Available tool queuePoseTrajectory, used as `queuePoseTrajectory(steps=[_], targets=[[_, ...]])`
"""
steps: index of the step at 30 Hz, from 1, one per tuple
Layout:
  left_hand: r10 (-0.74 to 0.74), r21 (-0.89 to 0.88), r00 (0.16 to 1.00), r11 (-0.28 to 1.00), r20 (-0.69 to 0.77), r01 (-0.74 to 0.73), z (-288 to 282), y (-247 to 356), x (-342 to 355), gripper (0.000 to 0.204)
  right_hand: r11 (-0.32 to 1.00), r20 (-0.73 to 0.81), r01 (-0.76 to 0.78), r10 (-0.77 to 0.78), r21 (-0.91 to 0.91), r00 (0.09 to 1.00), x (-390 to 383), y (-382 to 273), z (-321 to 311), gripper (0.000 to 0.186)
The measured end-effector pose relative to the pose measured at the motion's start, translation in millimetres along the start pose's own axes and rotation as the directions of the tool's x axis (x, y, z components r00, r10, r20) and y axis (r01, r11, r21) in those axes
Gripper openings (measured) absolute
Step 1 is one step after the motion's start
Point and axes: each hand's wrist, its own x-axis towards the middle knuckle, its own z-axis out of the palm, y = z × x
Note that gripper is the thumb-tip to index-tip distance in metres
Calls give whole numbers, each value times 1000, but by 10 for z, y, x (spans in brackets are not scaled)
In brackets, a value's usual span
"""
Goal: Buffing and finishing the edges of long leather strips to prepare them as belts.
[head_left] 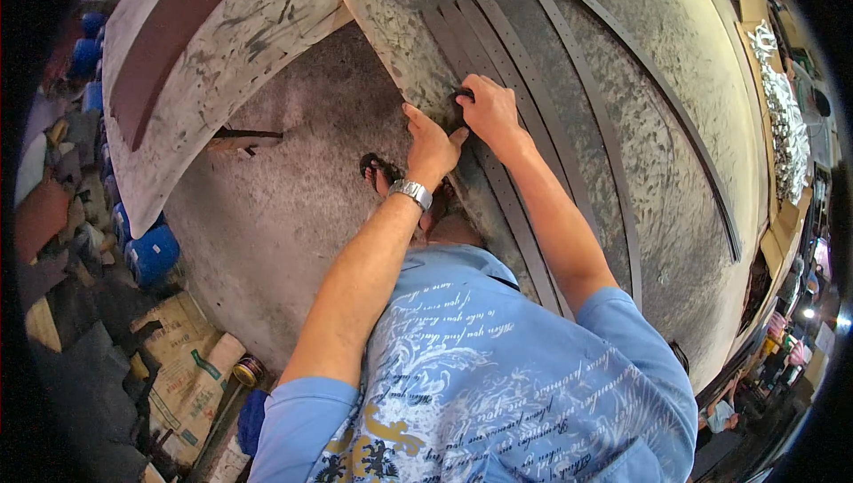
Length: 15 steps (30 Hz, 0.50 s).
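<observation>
Several dark grey-brown leather belt straps (pixel 582 70) with punched holes lie lengthwise on a stained work board (pixel 671 154). My right hand (pixel 490 114) is closed over the nearer straps and grips a small black object (pixel 464 94); its kind is mostly hidden by the fingers. Close beside it, my left hand (pixel 433 147), with a metal watch on the wrist, rests at the board's left edge. Its thumb reaches toward the nearest strap (pixel 506 199) and its index finger is stretched out apart from the thumb. The other left fingers are hidden.
A second stained board (pixel 267 30) curves across the upper left, bearing a wide brown leather strip (pixel 169 65). Blue containers (pixel 153 255), a flattened carton (pixel 182 376) and dark scraps (pixel 89 403) crowd the left. Shiny metal pieces (pixel 786 119) lie in a box at far right.
</observation>
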Motion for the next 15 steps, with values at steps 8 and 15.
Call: queuePoseTrajectory(steps=[8,15], targets=[[5,34,1000,999,-13,-4,89,-137,65,118,998,-51,50,-48,36,998,74,-69,57,13],[2,96,1000,995,26,-4,24,-72,40,116,996,-180,87,-80,34,980,-72,-76,172,13]])
